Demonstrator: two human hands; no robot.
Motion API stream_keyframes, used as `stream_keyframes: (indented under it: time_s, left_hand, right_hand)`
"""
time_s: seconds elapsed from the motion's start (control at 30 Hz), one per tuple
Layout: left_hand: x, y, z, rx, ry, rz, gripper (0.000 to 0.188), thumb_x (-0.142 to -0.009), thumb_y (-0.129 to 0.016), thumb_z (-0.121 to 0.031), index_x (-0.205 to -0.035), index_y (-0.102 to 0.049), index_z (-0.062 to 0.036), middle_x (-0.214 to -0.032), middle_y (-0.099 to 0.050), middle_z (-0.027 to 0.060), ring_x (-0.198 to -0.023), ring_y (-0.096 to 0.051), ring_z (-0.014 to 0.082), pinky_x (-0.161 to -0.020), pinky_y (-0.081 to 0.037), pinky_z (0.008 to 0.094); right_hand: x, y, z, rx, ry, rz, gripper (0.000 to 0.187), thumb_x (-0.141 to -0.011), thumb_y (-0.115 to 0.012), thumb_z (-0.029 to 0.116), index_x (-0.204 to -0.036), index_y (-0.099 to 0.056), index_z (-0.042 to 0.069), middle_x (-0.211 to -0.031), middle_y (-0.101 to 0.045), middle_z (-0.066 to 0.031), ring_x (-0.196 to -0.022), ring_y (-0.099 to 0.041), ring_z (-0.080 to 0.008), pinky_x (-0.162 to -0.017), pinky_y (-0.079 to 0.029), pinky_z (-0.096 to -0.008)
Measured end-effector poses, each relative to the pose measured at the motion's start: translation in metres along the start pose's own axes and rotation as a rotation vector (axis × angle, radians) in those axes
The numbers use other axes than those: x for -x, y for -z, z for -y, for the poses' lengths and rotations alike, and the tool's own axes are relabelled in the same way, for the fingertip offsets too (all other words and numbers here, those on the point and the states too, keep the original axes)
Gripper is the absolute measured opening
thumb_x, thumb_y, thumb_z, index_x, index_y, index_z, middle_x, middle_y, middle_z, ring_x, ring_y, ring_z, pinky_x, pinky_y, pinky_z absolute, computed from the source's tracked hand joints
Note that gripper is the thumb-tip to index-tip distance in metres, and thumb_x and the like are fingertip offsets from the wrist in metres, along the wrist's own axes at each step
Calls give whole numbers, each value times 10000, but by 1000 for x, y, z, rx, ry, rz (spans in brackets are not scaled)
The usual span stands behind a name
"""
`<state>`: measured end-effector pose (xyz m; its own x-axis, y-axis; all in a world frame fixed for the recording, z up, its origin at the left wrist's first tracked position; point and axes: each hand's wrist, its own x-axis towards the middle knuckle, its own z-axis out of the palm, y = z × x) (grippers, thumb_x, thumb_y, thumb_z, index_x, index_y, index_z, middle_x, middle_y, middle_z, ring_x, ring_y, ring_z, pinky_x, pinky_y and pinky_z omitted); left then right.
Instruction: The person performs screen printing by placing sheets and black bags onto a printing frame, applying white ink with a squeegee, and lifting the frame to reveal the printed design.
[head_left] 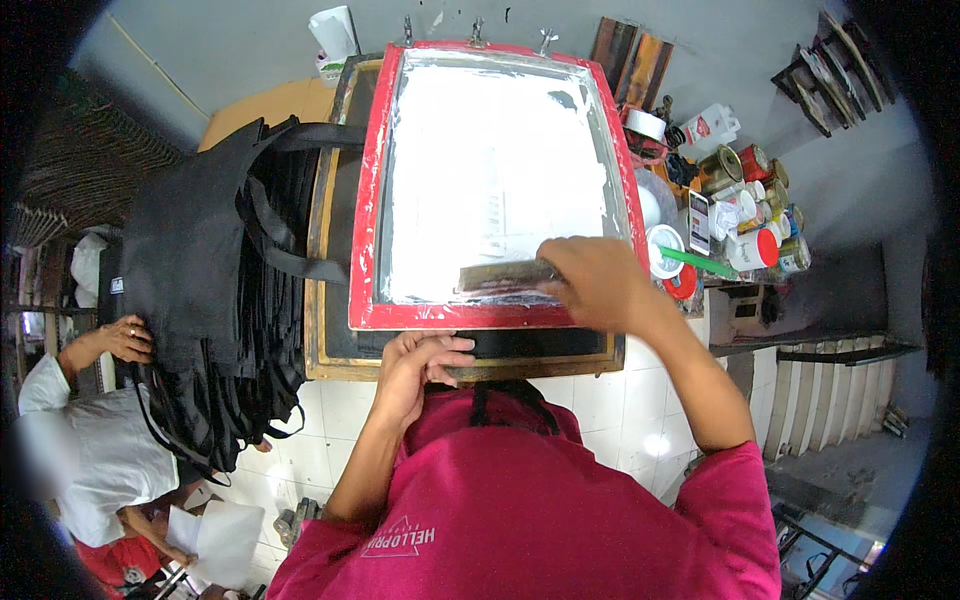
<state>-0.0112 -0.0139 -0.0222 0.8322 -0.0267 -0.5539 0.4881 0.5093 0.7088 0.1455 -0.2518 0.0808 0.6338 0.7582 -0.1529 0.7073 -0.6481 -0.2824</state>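
A screen-printing frame (366, 215) with red edges lies in front of me, its mesh largely covered in white ink (450, 150). My right hand (598, 280) is closed around one end of a squeegee (505, 276), which lies across the lower part of the mesh. Just below the red frame's near edge is my left hand (413, 368), its fingers loosely bent and apart with nothing visible in them. Under the screen is a dark board with a worn wooden border (316, 270). Black fabric with a strap (318, 268) reaches beneath the screen's left side.
Piled black tote bags (190, 250) fill the left, with another person's hand (125, 340) on them. Paint cans (720, 170), a white tub (665, 245) with a green stick (700, 262) and a phone (698, 222) crowd the right. Clamps (477, 35) stand along the screen's far edge.
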Motion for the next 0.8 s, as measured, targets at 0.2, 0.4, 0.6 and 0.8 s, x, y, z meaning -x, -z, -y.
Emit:
stream_keyframes:
  time_s: [0.2,0.4,0.6,0.8]
  left_hand:
    - [1,-1,-2,15,16,-3,281,-913,-540,-57,-1139,-602,97,-1106,-719,271,-923,-753,287,-643,-605,289]
    - [-1,2,-4,39,67,-11,295,-911,-523,-48,-1151,-603,104,-1160,-696,291,-1012,-740,316,-736,-635,344]
    - [1,0,-9,527,218,-45,386,-933,-505,-72,-1205,-549,197,-1267,-643,324,-1142,-689,397,-981,-589,459]
    - [-8,7,-45,21,80,199,336,-1019,-536,-157,-1256,-630,62,-1177,-705,244,-1101,-706,300,-983,-563,392]
  right_hand:
    - [-24,-27,-5,126,181,-299,194,-817,-631,61,-1004,-579,52,-910,-639,-104,-859,-653,-313,-741,-508,-423]
    - [-128,-4,-68,180,132,-319,180,-854,-588,42,-1034,-592,34,-970,-678,-160,-934,-665,-372,-810,-516,-498]
    - [-225,60,-117,42,-72,-116,408,-869,-697,289,-1203,-646,60,-1073,-722,-216,-1034,-683,-404,-901,-521,-512]
    - [-246,39,-131,214,-77,-284,388,-857,-734,345,-1084,-642,45,-1009,-725,-183,-963,-688,-396,-834,-518,-512]
